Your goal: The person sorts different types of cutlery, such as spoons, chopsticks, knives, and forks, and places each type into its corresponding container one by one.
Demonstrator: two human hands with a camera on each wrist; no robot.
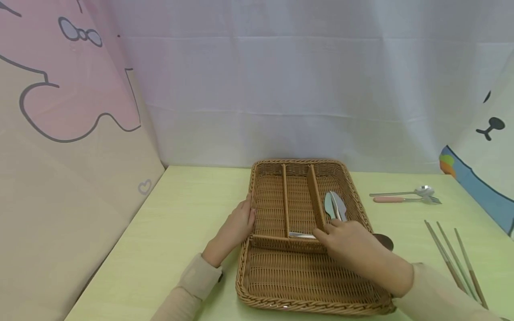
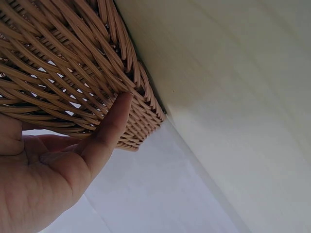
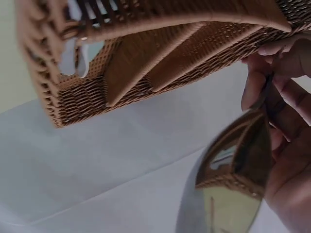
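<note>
Metal utensil (image 3: 233, 172), pinched crosswise in the right-hand grip (image 1: 355, 244) over the wicker basket (image 1: 309, 272), lower right of centre in the frame, could catch the right rim (image 1: 362, 207) if lowered unturned, its head seemingly overhanging; left-hand grip (image 1: 237, 220) clasps the left side.

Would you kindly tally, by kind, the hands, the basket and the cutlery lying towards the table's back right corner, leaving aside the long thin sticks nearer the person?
Hands: 2, the left hand and the right hand
Basket: 1
Spoon: 1
Fork: 1
Total: 5
</note>
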